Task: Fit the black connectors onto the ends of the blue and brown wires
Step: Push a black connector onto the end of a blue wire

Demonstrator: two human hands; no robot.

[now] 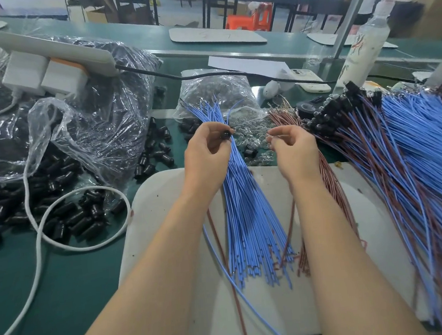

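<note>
My left hand (208, 152) pinches a black connector (225, 135) above the bundle of loose blue wires (245, 213). A blue wire and a brown wire trail down from under that hand toward the near edge. My right hand (293, 147) has its fingers curled, pinching something small and clear that I cannot make out, close to the brown wires (333, 184). Loose black connectors (79, 214) lie scattered at the left. Finished wires with black connectors (343, 114) fan out at the right.
A white work mat (164, 199) lies under the wires on the green bench. A clear bag of small glass bulbs (221, 92) sits behind my hands. At the left are plastic bags, a white power strip (52, 56) and a white cable (39, 236). A phone (308, 79) and bottle (364, 42) stand at the back right.
</note>
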